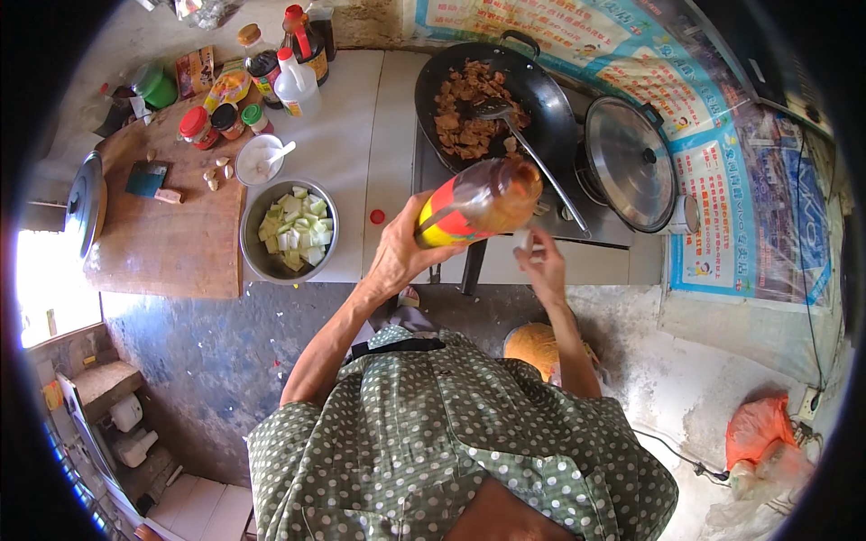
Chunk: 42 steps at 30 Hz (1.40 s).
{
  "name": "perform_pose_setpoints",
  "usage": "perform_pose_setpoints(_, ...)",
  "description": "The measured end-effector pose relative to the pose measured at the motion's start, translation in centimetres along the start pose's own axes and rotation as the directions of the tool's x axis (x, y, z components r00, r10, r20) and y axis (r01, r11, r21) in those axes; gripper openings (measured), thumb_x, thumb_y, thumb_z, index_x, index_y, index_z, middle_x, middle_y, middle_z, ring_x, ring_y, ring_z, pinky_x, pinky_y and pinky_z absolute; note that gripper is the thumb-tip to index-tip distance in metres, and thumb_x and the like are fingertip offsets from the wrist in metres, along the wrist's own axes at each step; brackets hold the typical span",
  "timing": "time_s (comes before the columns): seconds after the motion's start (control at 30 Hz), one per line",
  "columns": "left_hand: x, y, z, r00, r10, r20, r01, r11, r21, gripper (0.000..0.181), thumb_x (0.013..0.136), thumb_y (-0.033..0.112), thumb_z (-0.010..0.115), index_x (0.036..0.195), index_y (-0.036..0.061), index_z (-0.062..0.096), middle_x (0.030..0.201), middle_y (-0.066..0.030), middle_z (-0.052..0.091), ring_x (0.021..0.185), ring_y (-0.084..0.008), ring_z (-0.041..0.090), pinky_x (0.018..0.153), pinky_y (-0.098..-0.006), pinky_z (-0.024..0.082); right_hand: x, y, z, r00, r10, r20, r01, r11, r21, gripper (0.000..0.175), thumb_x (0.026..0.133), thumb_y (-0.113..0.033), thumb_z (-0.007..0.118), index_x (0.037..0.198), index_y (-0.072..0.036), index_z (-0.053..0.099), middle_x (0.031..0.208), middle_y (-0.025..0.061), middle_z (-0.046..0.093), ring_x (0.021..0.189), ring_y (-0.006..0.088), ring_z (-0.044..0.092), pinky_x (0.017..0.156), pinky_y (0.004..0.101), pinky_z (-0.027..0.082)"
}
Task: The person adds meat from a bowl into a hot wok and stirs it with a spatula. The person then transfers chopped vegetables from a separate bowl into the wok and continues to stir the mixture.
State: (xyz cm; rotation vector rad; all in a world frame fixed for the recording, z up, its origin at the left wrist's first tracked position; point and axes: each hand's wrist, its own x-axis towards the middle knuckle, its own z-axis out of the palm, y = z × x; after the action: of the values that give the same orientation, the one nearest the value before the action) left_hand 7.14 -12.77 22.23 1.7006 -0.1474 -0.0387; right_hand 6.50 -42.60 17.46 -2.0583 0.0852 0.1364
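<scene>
My left hand (399, 247) grips a large jar (473, 203) with a red and yellow label, tipped so that its mouth points up and to the right. Reddish-brown residue coats the inside near the neck. Just below the jar's mouth, my right hand (544, 267) pinches a small white object (522, 240), too blurred to identify. Behind the jar stands a black wok (548, 101) holding browned meat slices (467, 111). A slotted metal spatula (538, 155) rests in it, its handle reaching over the rim toward me.
A steel bowl of cut pale-green vegetable (298, 226), a white bowl with a spoon (257, 162) and a red cap (377, 216) lie left. A cleaver (152, 181) and garlic cloves (213, 177) are on the wooden board (169, 250). A lidded pot (629, 162) stands right of the wok.
</scene>
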Motion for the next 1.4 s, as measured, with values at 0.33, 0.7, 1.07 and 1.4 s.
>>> perform_pose_setpoints(0.33, -8.2, -1.0, -1.4, 0.993, -0.117, 0.035, 0.113, 0.989, 0.100, 0.066, 0.069, 0.028, 0.082, 0.121, 0.0046, 0.048, 0.099, -0.0168, 0.063, 0.090, -0.0293, 0.064, 0.081, -0.0385, 0.050, 0.6, -21.8, -1.4, 0.674, -0.379, 0.634, 0.408, 0.907, 0.109, 0.059, 0.076, 0.000, 0.070, 0.131, -0.008, 0.049, 0.126, 0.0078, 0.052, 0.110, 0.0191, 0.055, 0.095, 0.0309, 0.049)
perform_pose_setpoints(0.7, -13.6, -3.7, -11.5, 0.978, -0.190, 0.087, 0.194, 0.980, -0.038, 0.068, 0.065, 0.029, 0.084, 0.116, 0.0011, 0.049, 0.096, -0.0122, 0.064, 0.091, -0.0165, 0.060, 0.081, -0.0333, 0.048, 1.1, -27.7, 10.5, 0.536, -0.391, 0.749, 0.716, 0.680, -0.157, 0.053, 0.063, -0.029, 0.084, 0.103, -0.004, 0.060, 0.088, 0.0070, 0.061, 0.069, 0.0216, 0.059, 0.064, 0.0300, 0.050)
perform_pose_setpoints(1.07, -15.6, -8.6, -32.3, 0.988, -0.138, -0.075, 0.140, 0.990, 0.025, 0.065, 0.067, 0.036, 0.080, 0.117, 0.0047, 0.050, 0.093, -0.0164, 0.065, 0.088, -0.0298, 0.064, 0.077, -0.0387, 0.050, 2.6, -41.3, 31.3, 0.424, 0.200, 0.883, 0.566, 0.703, -0.431, 0.073, 0.078, -0.019, 0.072, 0.140, -0.008, 0.036, 0.135, 0.0163, 0.045, 0.122, 0.0312, 0.048, 0.100, 0.0408, 0.041)
perform_pose_setpoints(1.4, -14.6, -12.5, -43.3, 0.971, -0.117, -0.209, 0.127, 0.991, 0.036, 0.065, 0.066, 0.030, 0.082, 0.116, 0.0019, 0.050, 0.094, -0.0166, 0.064, 0.088, -0.0269, 0.064, 0.080, -0.0354, 0.049, 6.7, -44.5, 43.0, 0.397, -0.306, 0.865, 0.740, 0.665, -0.104, 0.052, 0.075, -0.010, 0.074, 0.123, -0.008, 0.054, 0.114, 0.0125, 0.057, 0.097, 0.0252, 0.059, 0.077, 0.0358, 0.051)
